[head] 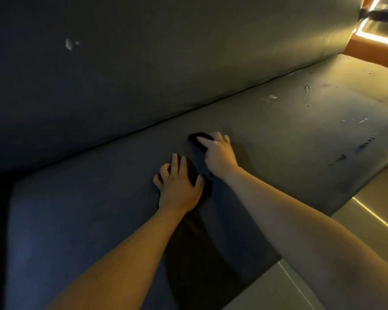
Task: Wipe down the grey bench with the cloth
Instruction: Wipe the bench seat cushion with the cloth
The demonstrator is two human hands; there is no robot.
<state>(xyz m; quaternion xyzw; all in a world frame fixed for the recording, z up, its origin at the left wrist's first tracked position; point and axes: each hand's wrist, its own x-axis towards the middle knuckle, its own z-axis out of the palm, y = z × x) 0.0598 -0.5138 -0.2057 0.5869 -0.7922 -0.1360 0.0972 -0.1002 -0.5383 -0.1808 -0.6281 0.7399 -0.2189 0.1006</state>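
Observation:
The grey bench (pixel 282 133) has a padded seat running from lower left to upper right and a tall backrest (pixel 166 63) behind it. A dark cloth (pixel 198 139) lies on the middle of the seat, stretched between my two hands. My left hand (pixel 179 183) presses on its near end with fingers spread and straight. My right hand (pixel 218 151) is further back, fingers curled over the cloth's far end and gripping it. Most of the cloth is hidden under my hands.
Worn, scuffed patches (pixel 307 95) mark the seat to the right, with darker scrapes (pixel 365 143) near its front edge. A small tear (pixel 68 44) shows on the backrest. Smooth floor (pixel 345 253) with a bright strip (pixel 374 218) lies at the lower right. An orange surface (pixel 367 44) stands beyond the bench's far end.

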